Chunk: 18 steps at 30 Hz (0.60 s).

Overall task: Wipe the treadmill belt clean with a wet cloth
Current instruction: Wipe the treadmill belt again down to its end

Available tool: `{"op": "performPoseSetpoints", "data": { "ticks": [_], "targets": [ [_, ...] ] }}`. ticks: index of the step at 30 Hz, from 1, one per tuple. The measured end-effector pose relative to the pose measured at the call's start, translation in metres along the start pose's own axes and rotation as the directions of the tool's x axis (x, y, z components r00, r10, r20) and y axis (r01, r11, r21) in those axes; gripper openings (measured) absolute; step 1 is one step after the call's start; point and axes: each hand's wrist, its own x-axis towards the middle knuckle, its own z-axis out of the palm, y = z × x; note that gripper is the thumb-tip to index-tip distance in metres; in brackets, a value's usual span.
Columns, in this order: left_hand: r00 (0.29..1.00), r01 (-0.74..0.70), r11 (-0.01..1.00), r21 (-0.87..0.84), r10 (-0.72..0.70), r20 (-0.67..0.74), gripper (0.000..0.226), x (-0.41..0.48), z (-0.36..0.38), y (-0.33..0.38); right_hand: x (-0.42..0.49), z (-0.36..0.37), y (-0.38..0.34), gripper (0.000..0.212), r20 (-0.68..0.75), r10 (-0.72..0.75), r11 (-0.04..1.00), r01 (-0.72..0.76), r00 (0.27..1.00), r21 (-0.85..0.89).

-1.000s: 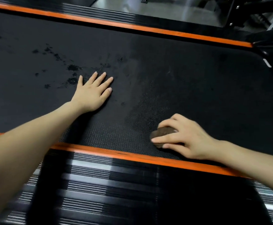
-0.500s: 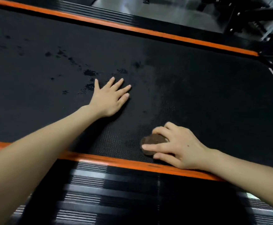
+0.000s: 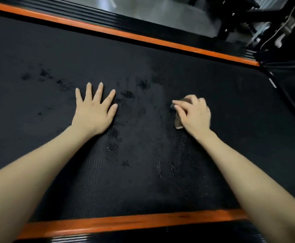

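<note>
Head view shows wiping in progress: right hand curls its fingers over the brown cloth mid-belt; left hand lies flat, fingers spread. Next, I judge, sweep toward the dark spots.

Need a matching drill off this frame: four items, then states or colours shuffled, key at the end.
Items
1. left hand
2. right hand
3. cloth
4. near edge strip

States
A. orange
B. flat on the belt, fingers spread
C. brown, mostly covered by a hand
D. fingers curled over the cloth

Pairs: 1-B, 2-D, 3-C, 4-A
</note>
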Motion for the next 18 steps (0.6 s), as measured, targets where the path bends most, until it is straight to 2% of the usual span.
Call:
{"op": "performPoseSetpoints", "data": {
  "ticks": [1, 3, 5, 6, 8, 12, 13, 15, 18],
  "targets": [
    [1.0, 0.003, 1.0, 0.002, -0.003, 0.002, 0.057, -0.001, 0.002, 0.001, 0.005, 0.005, 0.001, 0.048, 0.011, 0.073, 0.997, -0.073, 0.997, -0.017],
    [1.0, -0.001, 1.0, -0.002, 0.001, 0.001, 0.057, -0.001, 0.002, 0.003, -0.004, 0.008, -0.009, 0.064, 0.094, 0.113, 0.993, -0.11, 0.989, -0.039],
    [1.0, -0.002, 1.0, -0.012, 0.002, -0.002, 0.058, -0.001, 0.001, 0.002, -0.024, 0.007, -0.015, 0.076, 0.155, 0.057, 0.997, -0.047, 0.986, -0.068],
    [1.0, -0.001, 1.0, -0.009, 0.001, 0.007, 0.058, -0.001, 0.0, 0.002, -0.029, 0.006, -0.013, 0.076, 0.155, 0.021, 0.997, -0.008, 0.988, -0.082],
    [1.0, -0.006, 1.0, -0.006, 0.006, 0.027, 0.058, 0.0, -0.001, 0.002, -0.018, 0.009, -0.006, 0.064, 0.117, 0.001, 0.998, 0.007, 0.993, -0.07],
    [1.0, -0.016, 1.0, -0.002, 0.016, 0.018, 0.057, 0.014, -0.008, -0.003, 0.013, 0.017, -0.015, 0.038, 0.083, 0.152, 0.988, -0.15, 0.985, -0.025],
    [1.0, -0.015, 1.0, -0.001, 0.015, 0.022, 0.057, 0.021, -0.011, -0.005, 0.006, 0.017, -0.023, 0.035, 0.044, 0.13, 0.991, -0.13, 0.991, -0.014],
    [1.0, -0.009, 1.0, -0.018, 0.009, 0.02, 0.058, 0.041, -0.014, -0.008, -0.027, 0.007, -0.047, 0.035, -0.005, -0.08, 0.996, 0.081, 0.997, 0.027],
    [0.999, -0.005, 0.999, -0.04, 0.006, 0.034, 0.058, 0.063, -0.011, -0.011, -0.084, -0.011, -0.076, 0.033, 0.082, -0.418, 0.902, 0.404, 0.905, 0.15]
  ]
}}
